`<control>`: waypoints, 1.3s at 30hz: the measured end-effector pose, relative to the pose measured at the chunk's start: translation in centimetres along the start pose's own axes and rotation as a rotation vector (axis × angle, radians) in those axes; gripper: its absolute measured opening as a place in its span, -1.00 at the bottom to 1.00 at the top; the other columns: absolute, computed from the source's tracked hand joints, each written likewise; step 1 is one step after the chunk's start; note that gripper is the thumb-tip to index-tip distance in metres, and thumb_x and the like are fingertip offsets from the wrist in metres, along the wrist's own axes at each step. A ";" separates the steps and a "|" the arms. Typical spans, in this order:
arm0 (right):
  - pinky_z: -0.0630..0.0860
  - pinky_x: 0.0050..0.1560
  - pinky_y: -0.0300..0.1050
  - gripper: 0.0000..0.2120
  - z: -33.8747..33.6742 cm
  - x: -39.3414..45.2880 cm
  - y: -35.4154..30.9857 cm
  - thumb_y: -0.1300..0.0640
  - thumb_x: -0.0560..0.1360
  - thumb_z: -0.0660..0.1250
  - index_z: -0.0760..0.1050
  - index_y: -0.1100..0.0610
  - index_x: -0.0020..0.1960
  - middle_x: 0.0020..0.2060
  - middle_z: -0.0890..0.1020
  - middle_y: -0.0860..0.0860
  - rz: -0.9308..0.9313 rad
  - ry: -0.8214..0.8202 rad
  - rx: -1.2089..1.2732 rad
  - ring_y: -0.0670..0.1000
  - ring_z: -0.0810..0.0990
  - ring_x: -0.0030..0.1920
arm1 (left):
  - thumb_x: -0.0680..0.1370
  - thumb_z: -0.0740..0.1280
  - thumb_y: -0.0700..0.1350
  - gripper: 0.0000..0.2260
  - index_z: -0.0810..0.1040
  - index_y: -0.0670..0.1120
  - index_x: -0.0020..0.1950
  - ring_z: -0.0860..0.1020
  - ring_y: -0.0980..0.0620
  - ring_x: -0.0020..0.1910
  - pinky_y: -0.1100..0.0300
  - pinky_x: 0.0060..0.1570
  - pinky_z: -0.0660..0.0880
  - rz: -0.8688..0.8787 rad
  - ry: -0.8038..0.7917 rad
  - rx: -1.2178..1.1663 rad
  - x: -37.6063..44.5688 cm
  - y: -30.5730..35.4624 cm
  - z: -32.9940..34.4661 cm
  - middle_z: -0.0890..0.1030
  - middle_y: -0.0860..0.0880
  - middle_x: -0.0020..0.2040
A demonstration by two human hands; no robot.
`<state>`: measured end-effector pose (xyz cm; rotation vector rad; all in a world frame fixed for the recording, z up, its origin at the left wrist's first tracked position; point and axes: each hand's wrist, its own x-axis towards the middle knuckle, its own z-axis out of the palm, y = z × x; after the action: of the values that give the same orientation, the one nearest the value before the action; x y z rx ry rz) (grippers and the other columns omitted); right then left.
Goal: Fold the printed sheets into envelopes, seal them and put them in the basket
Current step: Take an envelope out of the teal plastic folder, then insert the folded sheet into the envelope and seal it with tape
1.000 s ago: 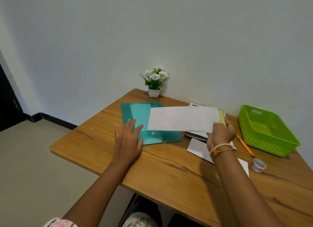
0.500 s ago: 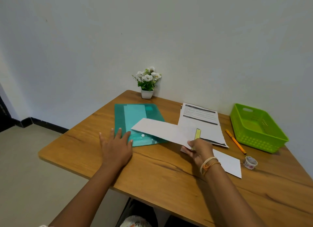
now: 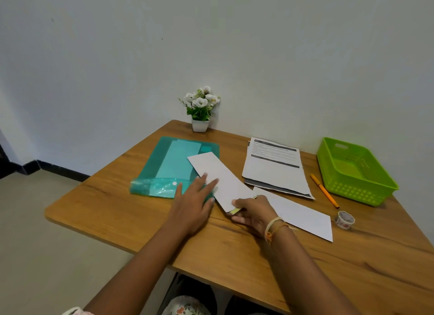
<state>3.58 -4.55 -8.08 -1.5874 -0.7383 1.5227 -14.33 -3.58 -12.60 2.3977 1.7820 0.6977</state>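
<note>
A long white envelope [image 3: 217, 177] lies slanted over the right edge of a teal plastic folder [image 3: 164, 166]. My right hand [image 3: 252, 215] pinches its near end, where a yellow-green strip shows. My left hand [image 3: 196, 198] lies flat with straight fingers, its fingertips on the envelope's left side. A stack of printed sheets [image 3: 273, 168] sits behind my right hand. A second white envelope [image 3: 298, 215] lies flat to the right. The green basket [image 3: 357, 187] stands at the far right with nothing visible inside.
An orange pen [image 3: 325, 193] lies between the sheets and the basket. A small roll of patterned tape [image 3: 344, 219] sits near the second envelope. A white pot of flowers [image 3: 200, 112] stands against the wall. The wooden table [image 3: 352, 267] ends at left and front.
My right hand has brought the envelope down from the air onto the table and turned it slantwise. My left hand has slid right onto its edge. The printed sheets have come into view.
</note>
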 end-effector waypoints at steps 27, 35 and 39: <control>0.35 0.01 -0.09 -0.58 -1.1 0.1 4.7 -0.22 0.55 0.11 0.48 -0.10 0.31 0.05 0.47 -0.04 -0.874 0.482 -1.354 -0.02 0.38 0.07 | 0.62 0.07 0.15 -0.61 0.27 0.23 0.47 0.02 0.05 0.55 -0.26 0.41 -0.25 0.086 0.005 0.159 2.1 -4.1 -0.4 0.08 0.06 0.57; 0.47 0.07 -0.06 -0.81 -4.1 0.2 3.5 -0.02 0.53 0.28 0.58 -0.04 0.09 0.00 0.49 -0.02 -0.840 0.514 -0.951 0.00 0.46 0.08 | 0.60 0.13 0.18 -0.57 0.31 0.17 0.46 0.14 0.09 0.51 -0.09 0.49 0.04 0.191 -0.168 -0.127 1.1 1.7 0.7 0.19 0.06 0.54; 0.43 0.25 -0.01 -0.45 -8.4 1.6 0.3 -0.01 0.41 0.42 0.41 0.07 0.36 0.29 0.43 0.10 -0.523 0.469 -1.028 0.11 0.42 0.29 | 0.51 0.11 0.36 -0.40 0.24 0.15 0.50 0.05 0.01 0.54 -0.17 0.48 -0.11 0.113 -0.209 0.016 1.4 2.5 1.3 0.12 -0.01 0.57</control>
<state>12.02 -4.63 -9.49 -2.0935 -1.6278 0.3090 -11.25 -2.79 -12.54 2.4920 1.5875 0.4248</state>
